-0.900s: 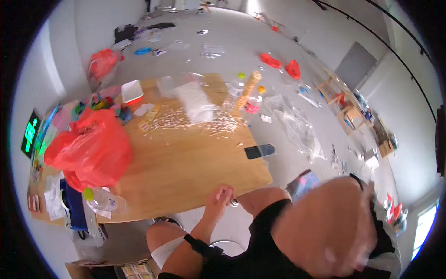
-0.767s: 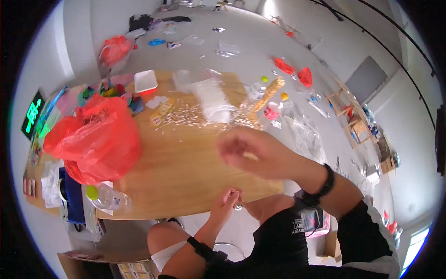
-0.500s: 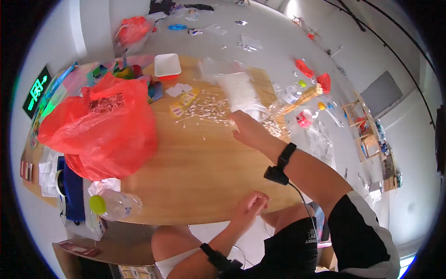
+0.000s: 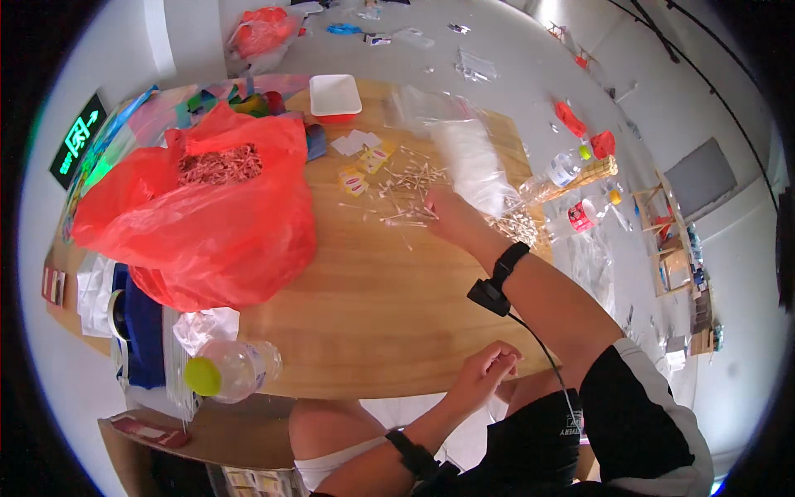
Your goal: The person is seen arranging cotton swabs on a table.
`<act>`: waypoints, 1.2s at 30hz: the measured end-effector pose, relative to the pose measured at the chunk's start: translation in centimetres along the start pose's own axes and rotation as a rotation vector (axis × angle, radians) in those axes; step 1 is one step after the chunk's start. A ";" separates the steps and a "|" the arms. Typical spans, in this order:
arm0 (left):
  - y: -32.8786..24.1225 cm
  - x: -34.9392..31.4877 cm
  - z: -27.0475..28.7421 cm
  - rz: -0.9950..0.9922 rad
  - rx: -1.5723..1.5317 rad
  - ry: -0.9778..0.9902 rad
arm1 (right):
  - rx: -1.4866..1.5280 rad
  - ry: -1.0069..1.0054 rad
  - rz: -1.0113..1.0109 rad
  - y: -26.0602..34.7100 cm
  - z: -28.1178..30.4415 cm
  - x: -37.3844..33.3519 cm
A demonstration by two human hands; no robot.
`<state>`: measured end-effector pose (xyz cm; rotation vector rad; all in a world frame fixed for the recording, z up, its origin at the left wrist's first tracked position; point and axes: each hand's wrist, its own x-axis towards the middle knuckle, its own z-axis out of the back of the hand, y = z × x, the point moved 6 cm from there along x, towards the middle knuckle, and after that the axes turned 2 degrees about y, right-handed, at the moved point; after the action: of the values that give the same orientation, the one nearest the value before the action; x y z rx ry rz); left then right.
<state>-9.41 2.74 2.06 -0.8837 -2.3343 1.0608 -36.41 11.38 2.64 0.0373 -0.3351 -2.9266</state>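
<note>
Loose cotton swabs point(image 4: 411, 176) lie scattered on the wooden table point(image 4: 364, 306), beside two small yellow-and-white cards point(image 4: 353, 181). My right hand point(image 4: 454, 217) reaches in at their near edge, fingers pinched around a few cotton swabs whose thin sticks show past the fingertips. Just beyond that hand lies a clear plastic bag with white contents point(image 4: 472, 161). Another heap of swabs point(image 4: 517, 226) sits to the right of my wrist. Near the table's front edge, my left hand point(image 4: 489, 370) is closed with curled fingers; whatever it may hold is hidden.
A large red plastic bag point(image 4: 224, 232) of pinkish shreds fills the table's left side. A lime-capped clear bottle point(image 4: 240, 370) lies at the front left. Farther back stands a white tray point(image 4: 335, 93). More bottles point(image 4: 584, 214) are along the right edge.
The view has shifted, so the table appears lower and farther right. My right hand has drawn slightly nearer along the swabs, and some swabs by its fingertips have moved. My left hand stays curled.
</note>
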 end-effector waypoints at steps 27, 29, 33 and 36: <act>1.1 -0.7 5.9 -0.034 0.168 -0.493 | 0.059 0.058 -0.058 6.0 1.2 -9.4; 1.1 -0.7 6.0 -0.064 0.137 -0.486 | -0.009 0.131 -0.068 7.4 0.2 -8.2; -0.2 -0.7 5.9 -0.058 0.098 -0.554 | 0.061 0.183 -0.028 8.4 -0.7 -6.8; -0.1 -0.4 5.8 -0.062 0.019 -0.555 | 0.128 0.213 0.134 7.0 -2.1 -5.7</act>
<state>-12.63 -0.57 -1.49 -0.5491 -2.7608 1.4425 -29.35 5.37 2.20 0.3286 -0.4698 -2.7321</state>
